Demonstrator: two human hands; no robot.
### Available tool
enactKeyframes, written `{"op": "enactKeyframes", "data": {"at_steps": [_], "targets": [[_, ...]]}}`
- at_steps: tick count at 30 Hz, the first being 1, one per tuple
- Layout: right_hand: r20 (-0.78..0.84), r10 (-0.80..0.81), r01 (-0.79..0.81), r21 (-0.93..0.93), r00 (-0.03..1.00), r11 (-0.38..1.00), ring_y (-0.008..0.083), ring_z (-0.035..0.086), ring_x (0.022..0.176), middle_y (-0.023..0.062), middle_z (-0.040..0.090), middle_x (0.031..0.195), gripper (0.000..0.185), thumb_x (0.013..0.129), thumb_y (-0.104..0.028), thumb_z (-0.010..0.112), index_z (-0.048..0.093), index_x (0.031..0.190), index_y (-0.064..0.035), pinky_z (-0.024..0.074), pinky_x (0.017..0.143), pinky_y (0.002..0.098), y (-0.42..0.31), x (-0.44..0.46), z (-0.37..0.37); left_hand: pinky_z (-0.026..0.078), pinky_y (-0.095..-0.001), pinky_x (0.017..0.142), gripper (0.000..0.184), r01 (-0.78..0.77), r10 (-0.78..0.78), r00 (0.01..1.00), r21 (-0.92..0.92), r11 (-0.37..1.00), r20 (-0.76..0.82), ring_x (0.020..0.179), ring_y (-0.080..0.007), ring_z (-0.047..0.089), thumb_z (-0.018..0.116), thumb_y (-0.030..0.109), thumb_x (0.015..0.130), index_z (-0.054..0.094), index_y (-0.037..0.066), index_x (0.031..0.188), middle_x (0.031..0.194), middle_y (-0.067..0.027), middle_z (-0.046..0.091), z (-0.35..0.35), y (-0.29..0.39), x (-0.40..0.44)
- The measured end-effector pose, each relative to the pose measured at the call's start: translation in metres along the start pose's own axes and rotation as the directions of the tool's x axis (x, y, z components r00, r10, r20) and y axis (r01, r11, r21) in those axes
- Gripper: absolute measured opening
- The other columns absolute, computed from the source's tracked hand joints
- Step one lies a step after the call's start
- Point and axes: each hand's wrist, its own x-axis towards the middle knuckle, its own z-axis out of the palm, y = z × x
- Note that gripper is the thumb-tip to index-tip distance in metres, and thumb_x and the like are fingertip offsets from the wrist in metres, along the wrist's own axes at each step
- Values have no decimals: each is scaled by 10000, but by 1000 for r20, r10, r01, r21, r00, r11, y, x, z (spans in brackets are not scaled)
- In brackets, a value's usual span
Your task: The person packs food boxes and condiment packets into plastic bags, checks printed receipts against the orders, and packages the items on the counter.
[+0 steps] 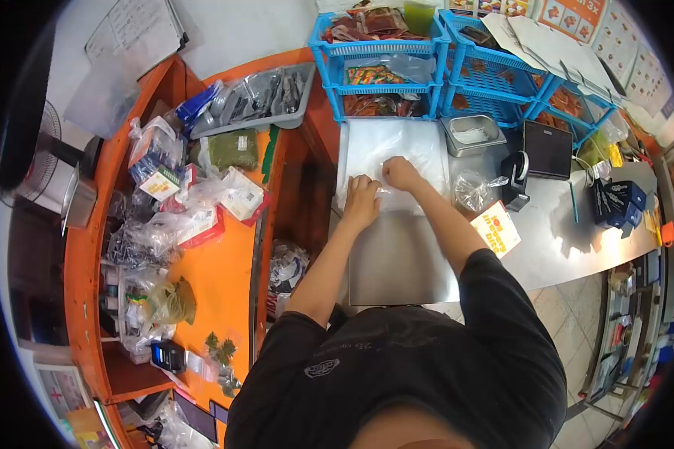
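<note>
A stack of clear, whitish plastic bags (389,135) lies flat on the metal counter in front of me. Over its near left part is my left hand (361,198), fingers bent and closed on the plastic near the edge. My right hand (402,173) is curled like a fist just to the right, knuckles up, on the same plastic. Its fingertips are hidden beneath it. The hands are close together but apart. Below them, a bare steel surface (403,258) extends toward my body.
Blue stacked baskets (386,49) with packets stand behind the bags. To the right are a metal container (472,133), a knotted clear bag (473,191), a printed card (496,228) and a dark tablet-like device (547,150). An orange shelf unit (217,280) on the left holds boxes and bags.
</note>
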Motion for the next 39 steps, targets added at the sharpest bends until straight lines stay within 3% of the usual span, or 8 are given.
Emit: {"op": "enactKeyframes", "data": {"at_steps": [4,19,22,25,26,30,32,39], "targets": [[111,171,-151,-166,979,974,305,621,813,161,642,838,165,677,-218,659,671,689,-54,498,749,386,-12,-1,1,213,-517,1062,295,-50,48,992,-10,999,-116,1186,-369,383,606,21,734,562,37,1026,1086,-172,484,6,-2,-10],[58,55,-35,-297,997,954,337,595,859,190,629,859,181,710,-173,598,648,795,-21,471,798,389,11,6,34,177,-503,1085,262,6,-17,994,-100,995,-104,1238,-340,368,628,71,736,596,53,995,1083,-144,504,6,-4,-15],[170,-7,38,-182,985,982,301,607,813,171,626,814,152,725,-146,572,624,796,-22,467,780,371,17,10,11,286,-471,1022,202,104,-137,973,-178,978,-184,1152,-314,454,608,100,761,601,66,960,997,-124,559,3,1,-7],[160,111,-154,290,981,945,243,601,766,138,612,766,136,729,-137,570,597,795,-20,467,734,350,18,15,-19,380,-429,890,128,214,-307,925,-361,908,-223,1017,-294,526,596,114,770,608,77,892,903,-98,603,-8,-5,22],[225,173,-237,294,959,926,331,591,824,182,621,866,167,765,-160,500,608,811,-42,462,712,385,15,16,-26,403,-411,788,94,115,-183,926,-215,970,-329,928,-289,543,600,77,748,609,73,842,870,-87,617,-11,-5,30],[281,62,-90,89,958,992,308,594,831,162,618,824,166,687,-153,637,594,797,-37,467,728,376,6,6,-36,407,-402,818,229,61,-60,998,28,998,-19,954,-296,534,609,-2,665,625,68,882,913,-106,611,1,-18,48],[244,-101,110,-22,964,994,286,603,780,154,611,770,206,626,-113,698,584,777,-30,471,725,360,3,-6,-28,405,-397,845,277,75,-75,997,-9,997,-4,977,-297,530,616,0,645,627,62,915,951,-121,607,0,-17,47],[209,-198,251,-267,958,930,308,601,846,146,614,813,255,622,-89,689,596,850,-20,484,737,386,-18,-19,-16,400,-401,895,365,5,-4,995,-12,1000,104,1059,-326,499,640,44,631,610,13,994,1031,-170,588,-6,-19,42]]}}
